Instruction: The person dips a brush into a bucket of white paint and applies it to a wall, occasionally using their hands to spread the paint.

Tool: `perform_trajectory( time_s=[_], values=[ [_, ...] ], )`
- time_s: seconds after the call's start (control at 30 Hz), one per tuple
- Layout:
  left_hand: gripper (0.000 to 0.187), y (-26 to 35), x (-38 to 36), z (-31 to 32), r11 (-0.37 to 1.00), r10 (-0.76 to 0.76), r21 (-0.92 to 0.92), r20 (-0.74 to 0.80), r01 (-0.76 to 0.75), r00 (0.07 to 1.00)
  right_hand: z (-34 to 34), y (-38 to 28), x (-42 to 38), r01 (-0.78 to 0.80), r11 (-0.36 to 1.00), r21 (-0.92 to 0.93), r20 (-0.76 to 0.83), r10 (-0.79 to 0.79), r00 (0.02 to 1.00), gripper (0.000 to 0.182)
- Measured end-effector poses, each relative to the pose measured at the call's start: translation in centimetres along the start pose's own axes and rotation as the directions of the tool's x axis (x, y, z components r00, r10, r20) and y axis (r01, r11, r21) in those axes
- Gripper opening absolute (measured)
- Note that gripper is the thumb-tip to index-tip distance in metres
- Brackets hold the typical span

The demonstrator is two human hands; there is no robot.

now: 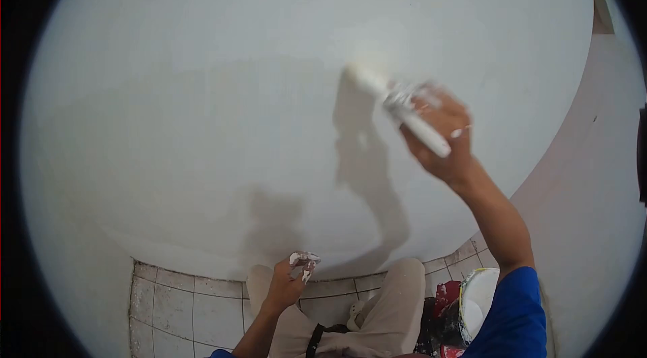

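My right hand (441, 119) is closed around a paintbrush (427, 134) with a white handle. White paint smears its fingers, and motion blurs them a little. The brush's pale bristle end points up and left and meets the white wall (269, 109), where its shadow falls; bristle detail is blurred. Low in front of my lap, my left hand (291, 280) has white paint on its fingertips. Its fingers are loosely curled with a gap between thumb and forefinger, and nothing shows in them.
Beside my right leg stands a white paint bucket (480, 297), partly behind my blue sleeve. A red container (446, 296) is next to it. White floor tiles (172, 304) with dark joints run along the wall's foot. Another pale wall (586, 176) rises on the right.
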State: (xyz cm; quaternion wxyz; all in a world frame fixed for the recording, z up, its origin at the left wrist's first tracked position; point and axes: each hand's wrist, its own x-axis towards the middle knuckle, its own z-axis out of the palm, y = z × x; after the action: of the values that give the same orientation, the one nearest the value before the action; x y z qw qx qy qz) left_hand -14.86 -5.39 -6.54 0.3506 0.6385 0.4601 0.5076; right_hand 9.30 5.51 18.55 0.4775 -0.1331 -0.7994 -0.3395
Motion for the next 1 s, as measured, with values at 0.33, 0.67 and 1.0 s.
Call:
perform_trajectory(
  time_s=[0.33,0.67,1.0],
  values=[
    [0.012,0.9,0.7,-2.5,1.000,0.024,-0.014,-0.039,-0.024,0.999,6.4,-8.1,-6.0,-0.330,0.929,0.166,0.887,0.006,0.463,0.027],
    [0.014,0.9,0.5,-3.8,0.999,0.020,-0.032,-0.066,-0.022,0.998,4.2,-2.2,5.4,0.092,0.996,-0.006,-0.056,-0.092,0.994,0.032],
    [0.013,1.1,0.3,-4.9,0.999,0.053,0.009,-0.059,-0.053,0.997,11.8,-8.5,-4.2,-0.542,0.783,0.304,0.812,0.085,0.577,0.027]
  ],
)
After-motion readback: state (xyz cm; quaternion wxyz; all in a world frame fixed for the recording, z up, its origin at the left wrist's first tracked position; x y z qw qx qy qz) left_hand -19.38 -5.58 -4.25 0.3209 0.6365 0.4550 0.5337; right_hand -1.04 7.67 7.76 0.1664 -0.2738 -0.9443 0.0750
